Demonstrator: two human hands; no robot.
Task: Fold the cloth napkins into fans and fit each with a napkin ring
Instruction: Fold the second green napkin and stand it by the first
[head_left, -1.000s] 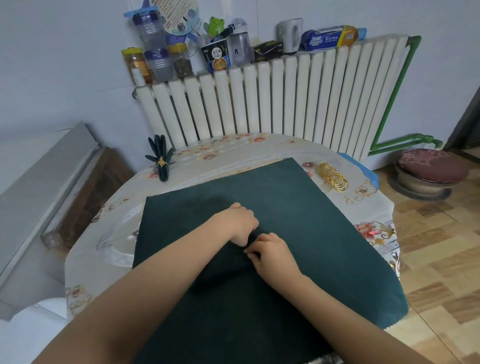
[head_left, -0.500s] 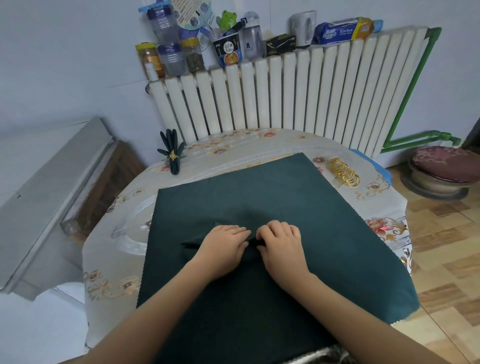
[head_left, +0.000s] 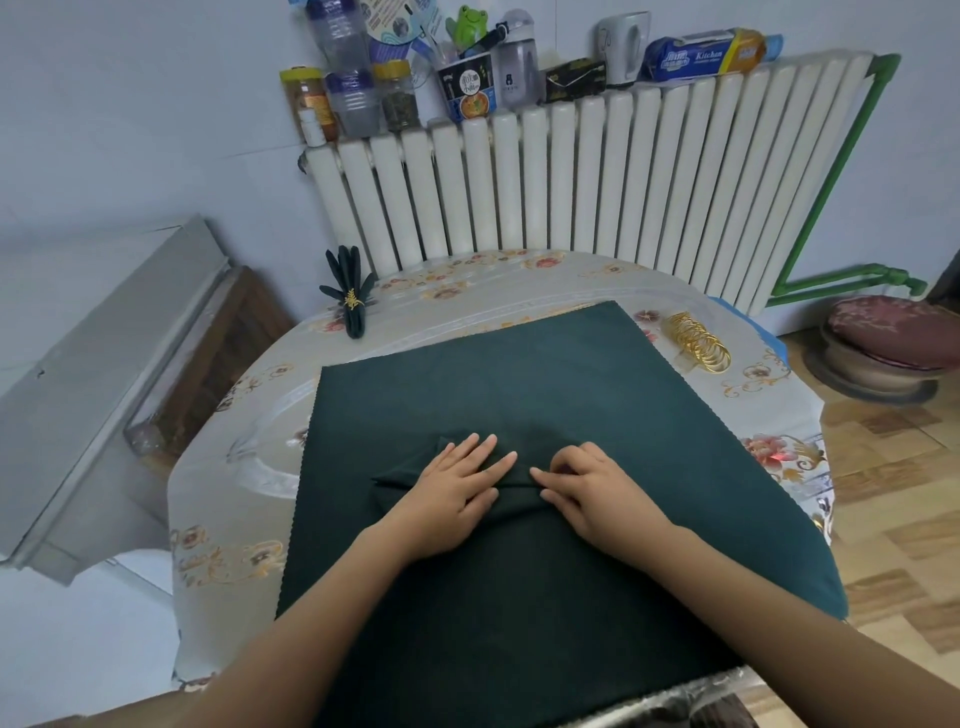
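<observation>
Behind the round table (head_left: 244, 525) with its flowered plastic cover runs a white radiator (head_left: 571, 171) whose top is crowded with jars, bottles and boxes. Spread over the table lies a large dark green cloth (head_left: 571, 395), and on it, right under the hands, sits the napkin (head_left: 405, 480) being pleated: a narrow dark bundle whose long axis runs left to right, its pointed end sticking out past the left hand (head_left: 452, 493). That hand lies flat on the bundle, fingers straight and pressing. The right hand (head_left: 592, 491) touches the same fold just beside it, fingers bent and seemingly pinching the cloth edge. Both hands are on the napkin, so neither has to reach. The gold rings (head_left: 698, 345) sit well apart at the far right, nearer the right hand, with only bare cloth between. A finished fan (head_left: 350, 291) stands at the far left edge, out of the way
</observation>
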